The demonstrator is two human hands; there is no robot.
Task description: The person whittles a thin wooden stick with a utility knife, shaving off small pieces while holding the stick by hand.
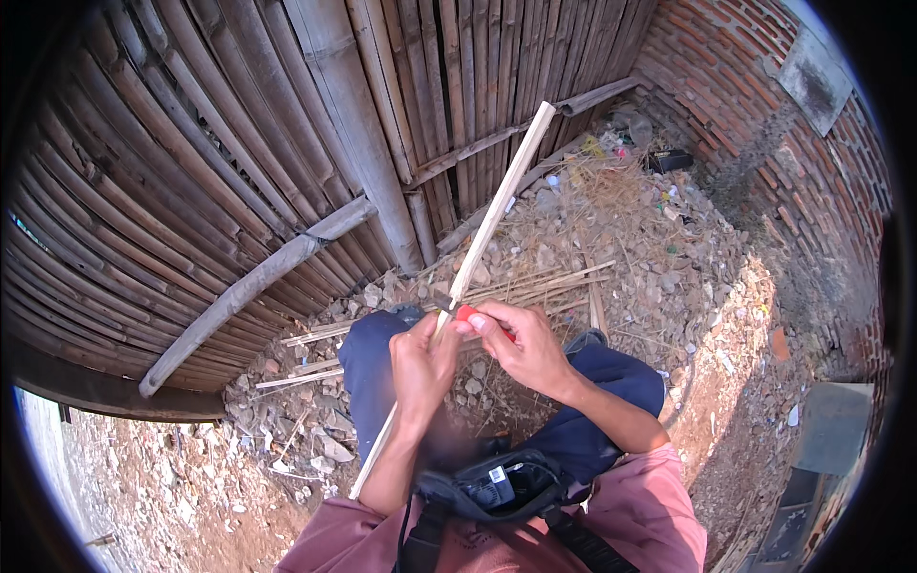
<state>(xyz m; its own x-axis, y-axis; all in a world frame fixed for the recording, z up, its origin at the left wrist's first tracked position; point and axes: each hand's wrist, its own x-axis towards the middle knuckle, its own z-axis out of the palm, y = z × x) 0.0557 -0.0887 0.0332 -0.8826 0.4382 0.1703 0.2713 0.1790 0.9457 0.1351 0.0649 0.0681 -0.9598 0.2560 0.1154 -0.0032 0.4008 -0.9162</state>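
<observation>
A long pale strip of wood or bamboo (501, 202) runs slantwise from the upper middle, through my left hand (420, 368), down beside my left forearm. My left fingers are closed round it. My right hand (525, 351) grips a knife by its red handle (468, 313). Its short dark blade (444, 302) lies against the strip just above my left fingers. Both hands meet in front of my bent knees, and the left thumb is close to the red handle. Part of the handle is hidden by my right fingers.
Several more pale strips (544, 284) lie on the rubble ground (659, 286) beyond my knees and at the left. A bamboo wall (239, 124) rises ahead and left, a brick wall (707, 86) at the right. A black pouch (497, 487) hangs at my waist.
</observation>
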